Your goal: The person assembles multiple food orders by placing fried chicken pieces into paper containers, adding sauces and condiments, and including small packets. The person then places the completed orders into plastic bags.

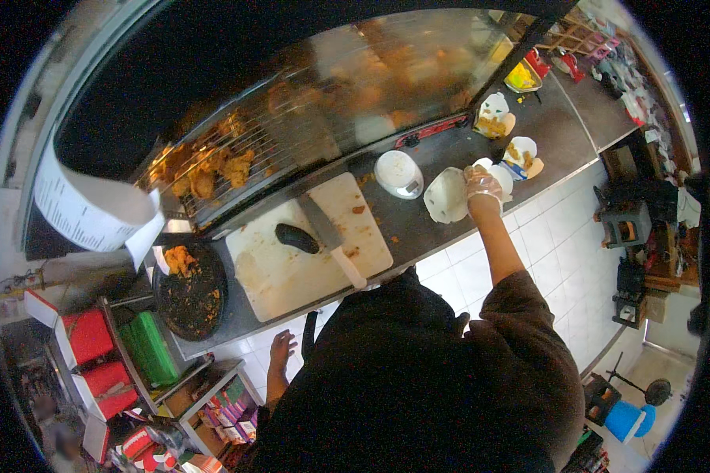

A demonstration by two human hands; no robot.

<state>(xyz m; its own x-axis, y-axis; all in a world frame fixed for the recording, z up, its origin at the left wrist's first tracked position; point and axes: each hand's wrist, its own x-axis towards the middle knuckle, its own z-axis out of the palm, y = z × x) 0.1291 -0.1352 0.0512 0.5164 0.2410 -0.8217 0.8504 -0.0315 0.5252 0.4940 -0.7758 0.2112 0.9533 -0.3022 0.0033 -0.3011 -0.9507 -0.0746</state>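
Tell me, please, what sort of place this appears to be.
Probably a fried-food takeaway: browned fried pieces sit in a glass-fronted cabinet, and a scale and white boxes holding food stand on the counter.

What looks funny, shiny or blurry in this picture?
In the head view, the picture is round with black corners, as a fisheye lens makes it; in the head view, the floor is bright, nearly white in parts; in the head view, the cabinet glass shows pale patches, probably reflections, and food behind its right part looks smeary.
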